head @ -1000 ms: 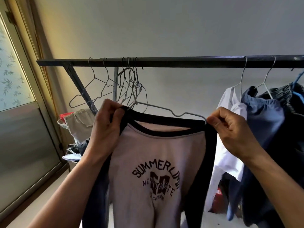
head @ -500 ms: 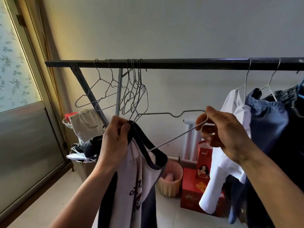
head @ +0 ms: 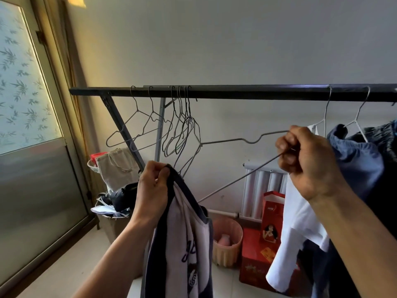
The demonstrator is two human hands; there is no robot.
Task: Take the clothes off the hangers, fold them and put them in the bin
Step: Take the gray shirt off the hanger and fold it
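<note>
Below the rail [head: 247, 92], my left hand [head: 152, 190] is gripping the shirt [head: 182, 244] by its dark collar, and my right hand [head: 307, 160] is pinching the wire hanger [head: 236, 139]. I am stripping the shirt free. Next, I judge, the right hand needs to drop the hanger and help fold.

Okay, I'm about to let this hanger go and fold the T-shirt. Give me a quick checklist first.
1. Left hand grips T-shirt collar: ok.
2. Right hand holds wire hanger: ok.
3. Hanger clear of T-shirt: cannot tell; its lower end meets the collar.
4. Hanger hook on rail: ok.
5. Bin in view: cannot tell; a pink basket is visible.
</note>
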